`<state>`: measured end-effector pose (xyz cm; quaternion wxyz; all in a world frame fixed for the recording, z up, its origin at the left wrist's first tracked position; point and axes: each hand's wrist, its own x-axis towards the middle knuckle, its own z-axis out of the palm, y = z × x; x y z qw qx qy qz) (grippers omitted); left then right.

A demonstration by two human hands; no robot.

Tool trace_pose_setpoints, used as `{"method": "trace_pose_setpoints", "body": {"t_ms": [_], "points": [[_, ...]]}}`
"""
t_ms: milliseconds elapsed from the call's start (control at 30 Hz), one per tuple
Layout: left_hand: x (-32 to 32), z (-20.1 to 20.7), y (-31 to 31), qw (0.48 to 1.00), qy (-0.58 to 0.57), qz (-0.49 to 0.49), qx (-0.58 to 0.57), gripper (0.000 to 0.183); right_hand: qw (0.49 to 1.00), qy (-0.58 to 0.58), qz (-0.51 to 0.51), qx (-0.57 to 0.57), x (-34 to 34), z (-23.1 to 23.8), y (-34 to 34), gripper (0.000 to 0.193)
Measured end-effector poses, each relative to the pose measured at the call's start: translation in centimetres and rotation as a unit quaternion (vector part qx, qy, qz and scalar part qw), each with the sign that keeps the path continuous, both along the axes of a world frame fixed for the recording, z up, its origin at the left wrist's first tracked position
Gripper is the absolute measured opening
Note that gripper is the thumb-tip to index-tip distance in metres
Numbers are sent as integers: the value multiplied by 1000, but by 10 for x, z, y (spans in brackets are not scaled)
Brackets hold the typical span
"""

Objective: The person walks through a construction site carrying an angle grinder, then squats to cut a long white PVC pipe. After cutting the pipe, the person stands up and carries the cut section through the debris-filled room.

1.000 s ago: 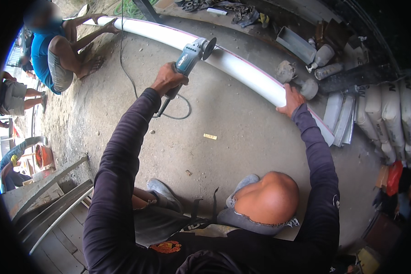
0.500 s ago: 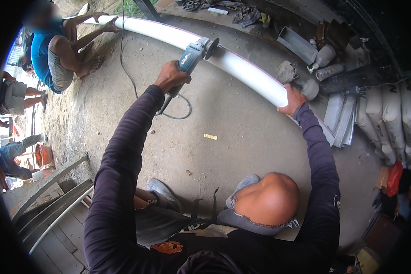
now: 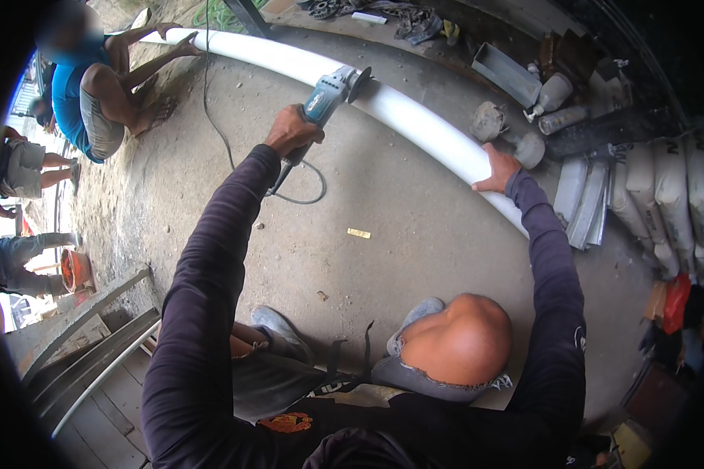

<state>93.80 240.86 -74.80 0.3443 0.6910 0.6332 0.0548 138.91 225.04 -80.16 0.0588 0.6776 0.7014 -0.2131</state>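
My left hand [image 3: 293, 130] is wrapped round the body of a teal angle grinder [image 3: 325, 98]. Its dark disc [image 3: 358, 84] meets the upper side of a long white pipe [image 3: 422, 129]; whether it cuts into the wall I cannot tell. Farther right, my right hand [image 3: 499, 170] grips the pipe, thumb on the near side and fingers over the top. The pipe runs from the far left, past both hands, to beneath my right forearm. At its far left end, a co-worker in a blue shirt [image 3: 70, 94] squats with both hands on it.
The grinder's black cord [image 3: 220, 129] trails over the concrete floor. At right lie a metal channel [image 3: 508, 74], spray bottles, metal strips [image 3: 583, 203] and stacked white sacks [image 3: 669, 207]. A wooden frame [image 3: 86, 320] stands at lower left. Other people and an orange bucket [image 3: 75, 270] are at far left.
The pipe has turned slightly about its length: the reddish line along its upper edge no longer shows. The grinder and my left hand have shifted a little left; my right hand keeps its grip.
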Motion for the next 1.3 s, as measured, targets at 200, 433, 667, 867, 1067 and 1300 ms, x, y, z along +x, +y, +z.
{"method": "trace_pose_setpoints", "body": {"t_ms": [200,433,667,867,1067,1300], "points": [[2,0,0,1000,-15,1,-4,52,998,19,-13,-51,7,-6,1,104],[-9,6,-10,1000,-3,6,-4,55,995,-14,-98,28,-15,11,-12,105],[-11,9,-12,999,-38,22,-15,59,934,-254,-83,238,-55,0,-51,106],[-11,15,-11,999,-26,16,-12,58,973,-151,-89,153,-28,-6,-37,100],[-14,13,-11,1000,-21,15,-7,58,992,-81,-76,62,-16,13,-24,97],[-13,9,-4,999,-34,7,0,58,998,-21,-30,41,3,12,-12,96]]}}
